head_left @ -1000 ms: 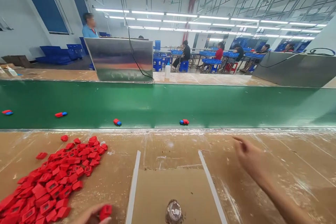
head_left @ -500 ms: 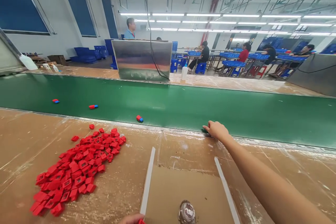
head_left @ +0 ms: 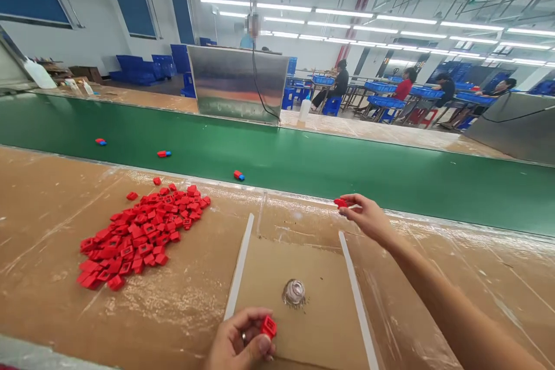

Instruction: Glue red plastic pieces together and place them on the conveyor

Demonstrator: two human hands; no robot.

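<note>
My left hand (head_left: 243, 340), low in the view, pinches a small red plastic block (head_left: 269, 326) with a square hollow facing up. At the near edge of the green belt, my right hand (head_left: 366, 217) has thumb and fingers closed on a small red piece (head_left: 340, 203); its far side is hidden. A heap of red plastic blocks (head_left: 139, 237) lies to the left on the table. Between my hands is a brown cardboard sheet (head_left: 312, 266) with a round, shiny metallic-looking lump (head_left: 295, 292) on it.
On the green conveyor belt (head_left: 303, 156) lie three red-and-blue pieces, the nearest one (head_left: 239, 175) close to the belt's edge. White strips (head_left: 240, 266) flank the cardboard. A metal panel (head_left: 238, 84) and a white bottle (head_left: 304, 110) stand beyond the belt. People sit farther back.
My left hand has come up into view with the red block. My right hand now shows a red piece at its fingertips. The camera view has tilted downward.
</note>
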